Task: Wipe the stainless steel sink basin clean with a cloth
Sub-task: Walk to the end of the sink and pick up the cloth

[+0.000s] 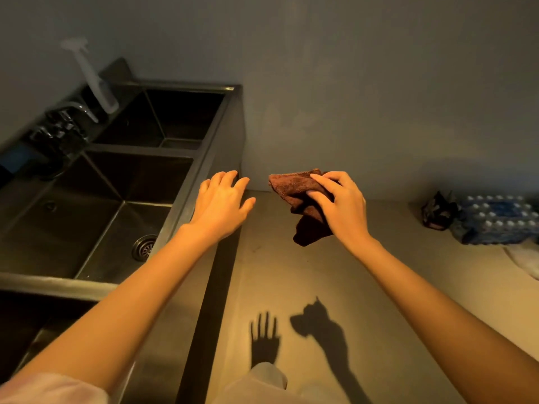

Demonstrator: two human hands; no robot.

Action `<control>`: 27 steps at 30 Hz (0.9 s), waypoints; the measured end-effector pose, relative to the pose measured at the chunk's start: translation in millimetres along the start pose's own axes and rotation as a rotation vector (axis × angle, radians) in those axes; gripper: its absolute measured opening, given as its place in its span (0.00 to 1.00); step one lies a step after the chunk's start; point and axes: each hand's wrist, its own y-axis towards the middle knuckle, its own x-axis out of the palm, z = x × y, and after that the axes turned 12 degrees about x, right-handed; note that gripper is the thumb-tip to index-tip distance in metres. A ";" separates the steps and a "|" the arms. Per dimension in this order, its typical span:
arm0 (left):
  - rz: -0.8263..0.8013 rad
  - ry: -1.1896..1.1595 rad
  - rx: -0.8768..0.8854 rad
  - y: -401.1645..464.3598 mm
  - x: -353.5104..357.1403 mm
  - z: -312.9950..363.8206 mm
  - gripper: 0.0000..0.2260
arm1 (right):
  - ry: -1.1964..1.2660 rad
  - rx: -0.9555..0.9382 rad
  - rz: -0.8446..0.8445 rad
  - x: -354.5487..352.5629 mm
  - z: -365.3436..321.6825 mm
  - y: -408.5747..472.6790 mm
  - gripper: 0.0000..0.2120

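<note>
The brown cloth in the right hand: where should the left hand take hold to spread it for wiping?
Pinch the loose corner of the brown cloth hanging below the right hand, with the left hand coming from the sink side. The upper folds are already held.

A commercial kitchen's wash area: a multi-basin stainless steel sink (pixel 186 182) against bare walls (pixel 350 83).

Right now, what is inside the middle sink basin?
In the middle basin only a round drain strainer shows, near the front right corner. The rest looks like bare steel. The left forearm covers a little of that corner.
</note>
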 end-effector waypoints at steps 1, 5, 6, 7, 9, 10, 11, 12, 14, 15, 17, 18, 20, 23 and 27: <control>-0.005 0.000 0.001 8.7 1.0 -5.9 0.24 | 0.005 0.006 0.004 5.0 -0.7 9.8 0.15; -0.019 -0.009 0.002 41.5 6.8 -21.1 0.24 | 0.007 0.012 -0.001 19.7 -0.7 44.0 0.16; -0.029 -0.007 0.004 51.8 9.6 -23.5 0.24 | 0.011 0.013 -0.009 23.0 1.1 53.8 0.15; -0.041 -0.002 0.004 61.8 13.0 -25.0 0.24 | 0.015 0.015 -0.020 25.9 3.7 63.2 0.15; -0.061 -0.002 -0.010 80.9 20.1 -25.3 0.24 | 0.019 0.010 -0.048 31.5 11.2 82.0 0.16; -0.068 -0.006 -0.022 90.8 23.8 -24.4 0.24 | 0.020 0.006 -0.066 34.1 16.0 92.4 0.16; -0.074 -0.007 -0.034 100.9 27.3 -23.2 0.24 | 0.019 0.001 -0.086 36.3 21.2 103.5 0.16; -0.078 -0.002 -0.047 110.9 30.5 -21.9 0.25 | 0.016 -0.004 -0.104 38.3 26.6 115.2 0.16; -0.079 0.005 -0.077 131.4 35.2 -18.6 0.25 | 0.011 -0.020 -0.139 41.1 38.2 140.3 0.16; -0.077 0.006 -0.096 141.7 36.9 -16.7 0.25 | 0.010 -0.032 -0.155 42.0 43.4 153.1 0.16; -0.076 0.013 -0.133 164.1 38.8 -12.4 0.26 | 0.013 -0.057 -0.181 42.5 53.1 180.2 0.16; -0.077 0.016 -0.147 174.4 39.0 -9.8 0.26 | 0.015 -0.070 -0.194 42.3 57.5 193.3 0.16; -0.068 0.016 -0.171 192.1 39.9 -3.8 0.26 | 0.022 -0.101 -0.221 42.0 63.7 217.7 0.16; -0.063 0.007 -0.215 211.5 40.9 4.0 0.26 | 0.034 -0.141 -0.255 43.0 68.5 250.4 0.16; -0.078 0.008 -0.283 226.1 40.8 1.7 0.25 | 0.051 -0.167 -0.293 49.3 69.6 282.8 0.16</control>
